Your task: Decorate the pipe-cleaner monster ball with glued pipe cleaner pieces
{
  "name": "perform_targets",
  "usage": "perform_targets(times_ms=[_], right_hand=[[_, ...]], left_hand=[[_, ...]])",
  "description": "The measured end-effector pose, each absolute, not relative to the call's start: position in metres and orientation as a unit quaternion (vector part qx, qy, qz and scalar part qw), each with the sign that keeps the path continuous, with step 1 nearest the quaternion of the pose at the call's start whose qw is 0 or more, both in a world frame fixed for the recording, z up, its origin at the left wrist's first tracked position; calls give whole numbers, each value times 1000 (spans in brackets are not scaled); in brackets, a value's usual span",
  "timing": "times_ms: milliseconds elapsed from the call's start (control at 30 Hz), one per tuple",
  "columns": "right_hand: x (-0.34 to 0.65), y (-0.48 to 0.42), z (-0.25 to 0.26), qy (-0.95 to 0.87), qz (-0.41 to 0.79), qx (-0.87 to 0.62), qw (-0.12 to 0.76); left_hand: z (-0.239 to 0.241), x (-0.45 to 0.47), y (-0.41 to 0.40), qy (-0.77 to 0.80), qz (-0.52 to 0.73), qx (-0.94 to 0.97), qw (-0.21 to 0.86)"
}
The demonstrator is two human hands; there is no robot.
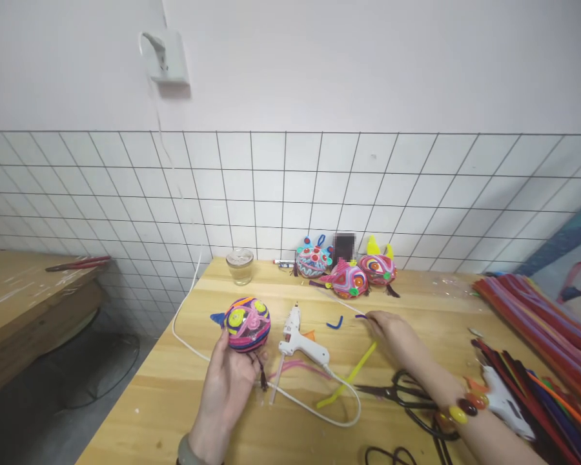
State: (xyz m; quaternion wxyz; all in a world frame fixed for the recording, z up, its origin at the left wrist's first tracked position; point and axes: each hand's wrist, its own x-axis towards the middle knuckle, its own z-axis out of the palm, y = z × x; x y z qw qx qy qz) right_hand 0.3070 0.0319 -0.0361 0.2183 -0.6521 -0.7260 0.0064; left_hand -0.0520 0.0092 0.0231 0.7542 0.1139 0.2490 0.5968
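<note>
My left hand (226, 382) is wrapped round the underside of a colourful round craft figure (246, 323) made of wound pipe cleaners, with a blue ear on its left. My right hand (397, 337) reaches across the wooden table (145, 407) and pinches a short purple pipe cleaner piece (361, 316) at its fingertips. A white hot glue gun (297, 339) lies between the hands, with its white cord (319, 413) looping over the table. A short curved blue piece (335, 323) and a yellow-green pipe cleaner (348, 378) lie close by.
Three finished colourful figures (343, 268) stand by the tiled wall, beside a glass jar (240, 265). Black scissors (401, 394) lie under my right forearm. A big bundle of pipe cleaners (537, 323) and a second glue gun (501, 400) are at the right. A lower bench (24, 297) stands left.
</note>
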Motion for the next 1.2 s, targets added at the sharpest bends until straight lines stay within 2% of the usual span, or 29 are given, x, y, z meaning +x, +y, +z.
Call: perform_targets(times_ms=[333,600,733,1000,1200], right_hand=[[323,32,-14,-552,81,-648,518],[323,29,2,-470,96,-637,603],[316,27,9,-485,100,-645,582],[256,10,17,-636,169,-608,444],[191,-6,39,-746,144,-522,386]], left_hand=[[25,-51,11,242,584,114,766],[27,-46,8,245,608,133,743],[24,-46,9,241,609,137,743],[20,-47,9,240,613,121,743],[22,-44,5,228,602,125,755]])
